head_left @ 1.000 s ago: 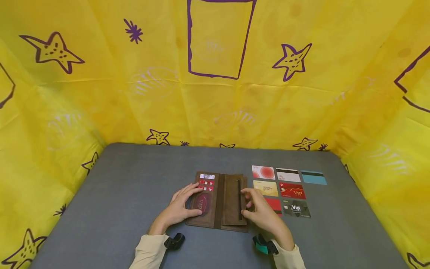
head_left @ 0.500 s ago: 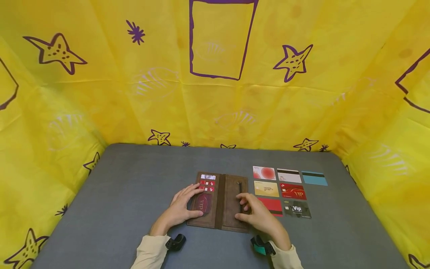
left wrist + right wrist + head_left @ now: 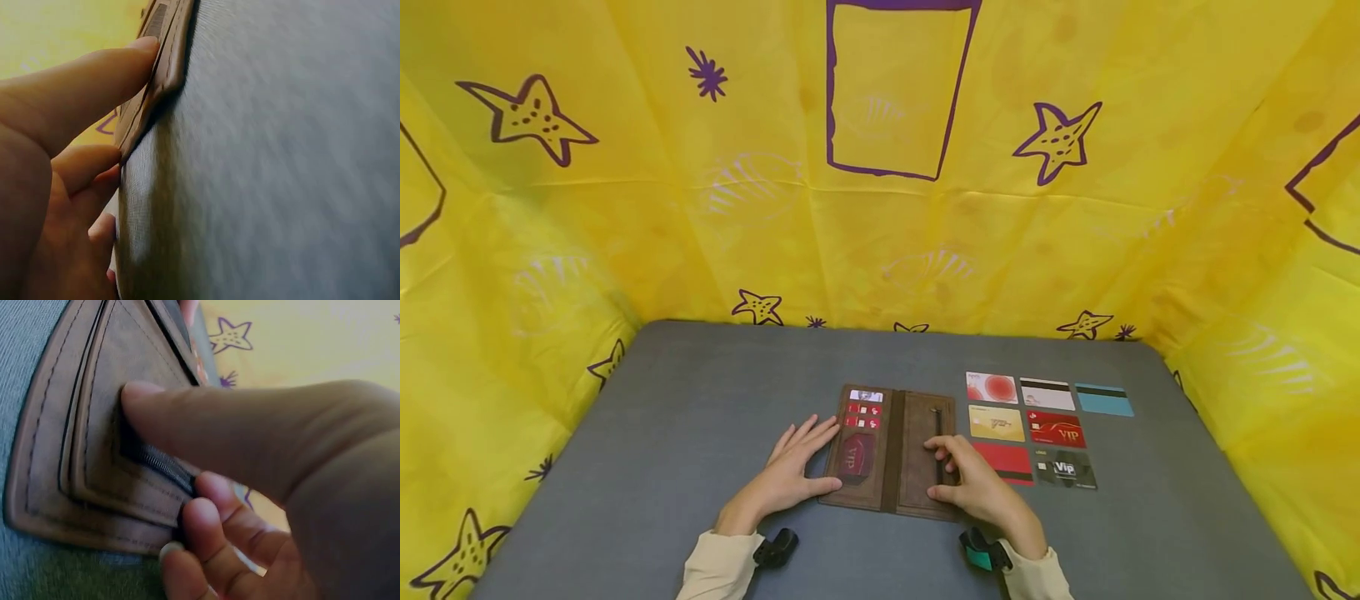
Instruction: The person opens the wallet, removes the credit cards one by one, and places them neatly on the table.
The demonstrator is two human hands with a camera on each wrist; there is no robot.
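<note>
A brown wallet (image 3: 891, 450) lies spread flat on the grey table, with cards in the slots of its left half. A dark maroon VIP card (image 3: 854, 457) shows in the lower left window. My left hand (image 3: 786, 477) is at the wallet's left edge, its thumb touching the border and its fingers extended beside it. My right hand (image 3: 981, 483) rests on the right half, thumb and index finger bent on the panel around the black zipper (image 3: 164, 465). In the right wrist view the other fingers curl beside the wallet's edge; the index fingertip is hidden.
Right of the wallet lie several loose cards in rows, among them a gold card (image 3: 996, 422), a red VIP card (image 3: 1056, 428), a black Vip card (image 3: 1065, 468) and a blue card (image 3: 1103, 399). A yellow patterned cloth (image 3: 880, 225) stands behind the table.
The zippered panel, slightly raised from the wallet's right half before, now lies flat. My right hand has shifted left onto it. My left hand has slid left, off the card slots.
</note>
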